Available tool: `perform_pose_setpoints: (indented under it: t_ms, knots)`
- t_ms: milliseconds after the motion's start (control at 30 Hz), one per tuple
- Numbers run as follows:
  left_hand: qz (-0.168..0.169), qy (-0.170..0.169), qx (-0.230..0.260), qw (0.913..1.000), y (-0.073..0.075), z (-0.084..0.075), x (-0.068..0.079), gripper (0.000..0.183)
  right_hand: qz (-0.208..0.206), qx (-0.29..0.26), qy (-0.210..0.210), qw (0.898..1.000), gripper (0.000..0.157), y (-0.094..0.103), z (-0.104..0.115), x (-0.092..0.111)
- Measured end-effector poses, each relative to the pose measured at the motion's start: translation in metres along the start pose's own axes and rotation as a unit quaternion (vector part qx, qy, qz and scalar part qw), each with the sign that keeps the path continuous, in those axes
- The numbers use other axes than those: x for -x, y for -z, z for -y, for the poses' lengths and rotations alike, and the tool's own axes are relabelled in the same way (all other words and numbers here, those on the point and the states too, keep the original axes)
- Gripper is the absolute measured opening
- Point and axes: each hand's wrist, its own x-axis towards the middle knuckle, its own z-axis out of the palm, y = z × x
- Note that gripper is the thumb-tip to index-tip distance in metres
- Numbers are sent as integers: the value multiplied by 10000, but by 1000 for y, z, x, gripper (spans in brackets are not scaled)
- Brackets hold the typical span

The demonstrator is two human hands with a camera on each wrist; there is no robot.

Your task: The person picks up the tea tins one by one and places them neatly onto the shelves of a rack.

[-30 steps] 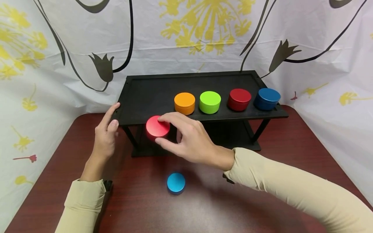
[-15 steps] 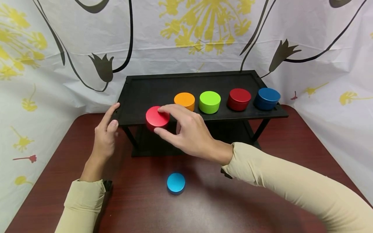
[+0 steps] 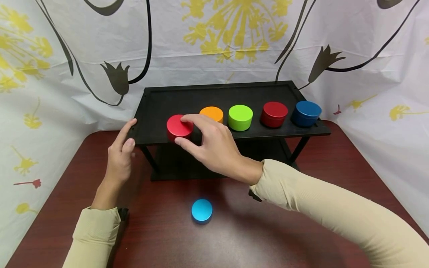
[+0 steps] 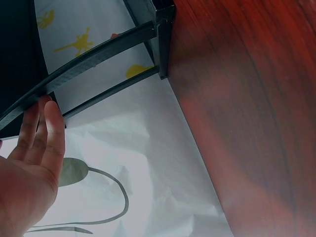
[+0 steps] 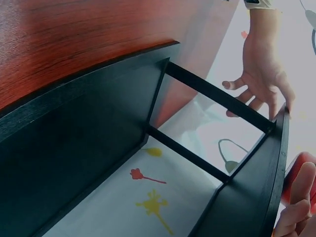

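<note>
My right hand (image 3: 218,147) holds a bright red round tin (image 3: 178,125) between thumb and fingers, at the front left edge of the upper board of a black two-tier shelf (image 3: 167,100). Whether the tin's base touches the board is hidden. Part of the red tin (image 5: 302,170) also shows at the right edge of the right wrist view. My left hand (image 3: 118,160) touches the shelf's left end with extended fingers. In the left wrist view, fingers of the left hand (image 4: 37,163) lie against the black frame. An orange tin (image 3: 212,113), partly covered by my right hand, stands beside the red one.
Farther right on the upper board stand a lime green tin (image 3: 240,117), a dark red tin (image 3: 274,114) and a dark blue tin (image 3: 306,113). A light blue tin (image 3: 202,211) lies on the wooden table (image 3: 161,230) in front. A patterned white sheet (image 3: 207,67) hangs behind.
My right hand has raised the bright red tin and moved it away from me, from in front of the shelf to its upper board's front edge. The left hand stays in place.
</note>
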Motion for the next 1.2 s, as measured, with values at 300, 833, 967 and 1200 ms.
perform_pose_setpoints:
  t_ms: [300,833,967,1200]
  knots:
    - [-36,26,-48,10000,0,-1,0,48,106,112,-269,9995,45,-2,3,-7]
    - [7,41,29,10000,0,0,0,48,251,609,-885,9939,44,-4,5,-16]
    - [3,17,52,10000,0,1,0,48,298,685,-998,9922,43,-4,5,-19]
    - [-23,14,-22,10000,0,0,0,48,341,718,-1088,9909,43,-6,5,-21]
